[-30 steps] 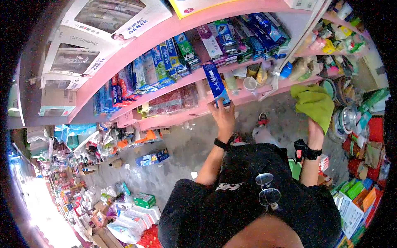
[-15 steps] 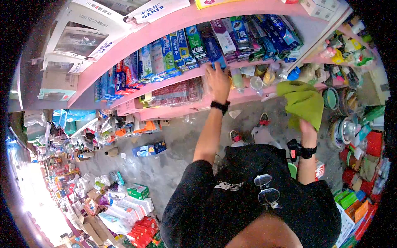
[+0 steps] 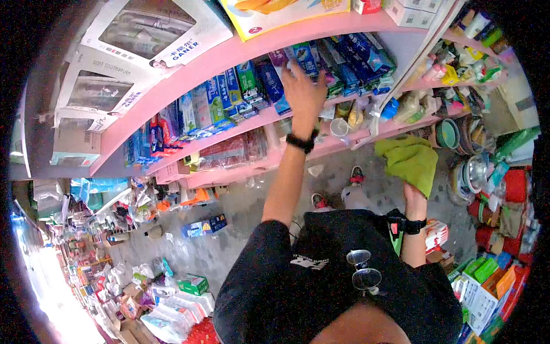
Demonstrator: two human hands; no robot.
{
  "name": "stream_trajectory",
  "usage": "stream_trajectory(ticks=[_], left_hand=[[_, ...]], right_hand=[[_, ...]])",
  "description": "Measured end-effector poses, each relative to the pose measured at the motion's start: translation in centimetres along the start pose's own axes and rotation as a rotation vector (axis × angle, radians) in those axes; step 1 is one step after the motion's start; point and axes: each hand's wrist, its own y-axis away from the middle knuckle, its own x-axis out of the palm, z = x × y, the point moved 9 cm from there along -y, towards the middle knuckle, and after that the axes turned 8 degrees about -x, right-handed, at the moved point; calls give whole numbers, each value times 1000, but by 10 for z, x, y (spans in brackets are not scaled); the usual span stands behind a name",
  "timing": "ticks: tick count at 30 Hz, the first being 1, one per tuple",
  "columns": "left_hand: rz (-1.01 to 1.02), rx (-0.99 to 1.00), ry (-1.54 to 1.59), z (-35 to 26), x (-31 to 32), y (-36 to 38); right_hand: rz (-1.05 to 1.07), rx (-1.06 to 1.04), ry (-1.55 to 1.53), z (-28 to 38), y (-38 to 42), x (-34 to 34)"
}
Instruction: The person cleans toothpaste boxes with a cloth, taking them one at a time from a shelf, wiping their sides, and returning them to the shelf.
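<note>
My left hand (image 3: 302, 87) is raised to the pink shelf (image 3: 229, 54), fingers spread over a row of upright toothpaste boxes (image 3: 252, 80). It touches the boxes beside a dark blue box (image 3: 272, 85) standing in the row and grips nothing. A black watch (image 3: 300, 142) sits on that wrist. My right hand (image 3: 413, 195) is lower, at the right, and holds a crumpled green cloth (image 3: 408, 160) in front of the lower shelf. That wrist carries a black strap (image 3: 408, 225).
Toothbrush display packs (image 3: 143, 40) lie on the top shelf. Bottles and cups (image 3: 349, 114) fill the lower shelf. Bowls and red tubs (image 3: 487, 178) crowd the right. Boxes (image 3: 203, 225) and wrapped packs (image 3: 172, 309) litter the grey floor at the left.
One second ago my left hand held a blue toothpaste box below the shelf. It rose and let go; the box now stands in the row. My right hand with the cloth dropped slightly.
</note>
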Motion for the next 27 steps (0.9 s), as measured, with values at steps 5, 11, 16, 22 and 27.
stream_trajectory(ticks=[5, 11, 16, 22, 27], left_hand=[[86, 158, -196, 36, 94, -37], [-7, -202, 24, 43, -25, -11], [143, -161, -57, 95, -8, -43], [-76, 91, -513, 146, -3, -52], [-14, -41, -679, 145, -4, -37]], right_hand=[[-66, -7, -91, 14, -1, -1], [-142, -60, -53, 11, 0, -13], [-19, 13, 4, 14, 0, -11], [-267, 20, -680, -2, -22, 5], [-321, 145, -1133, -13, -21, 26]])
